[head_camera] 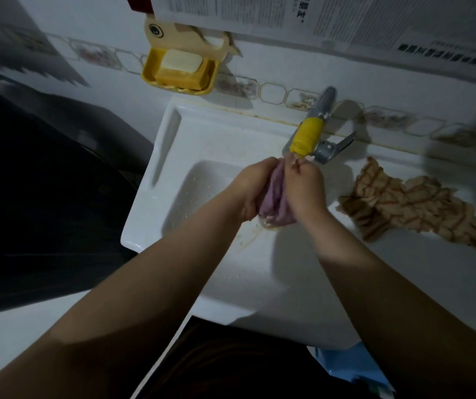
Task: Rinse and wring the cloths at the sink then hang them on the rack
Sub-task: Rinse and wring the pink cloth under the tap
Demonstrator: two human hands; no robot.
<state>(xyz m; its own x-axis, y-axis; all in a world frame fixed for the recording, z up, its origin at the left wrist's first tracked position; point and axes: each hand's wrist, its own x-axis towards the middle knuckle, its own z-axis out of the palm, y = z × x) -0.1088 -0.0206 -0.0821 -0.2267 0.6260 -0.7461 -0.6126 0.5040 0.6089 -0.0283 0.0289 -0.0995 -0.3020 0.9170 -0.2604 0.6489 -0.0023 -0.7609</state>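
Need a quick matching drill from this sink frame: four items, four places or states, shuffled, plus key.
Items:
1. purple cloth
2. brown patterned cloth
3. soap bar
4. yellow sleeve

Places or states:
A. lying spread on the sink ledge, right of the tap
B. fitted over the tap spout
C. bunched between both hands over the basin
D. in the yellow dish on the wall

Pairs: 1-C, 2-A, 3-D, 4-B

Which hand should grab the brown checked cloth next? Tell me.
Probably the right hand: the brown checked cloth lies on the sink ledge just to its right. The left hand would have to cross over.
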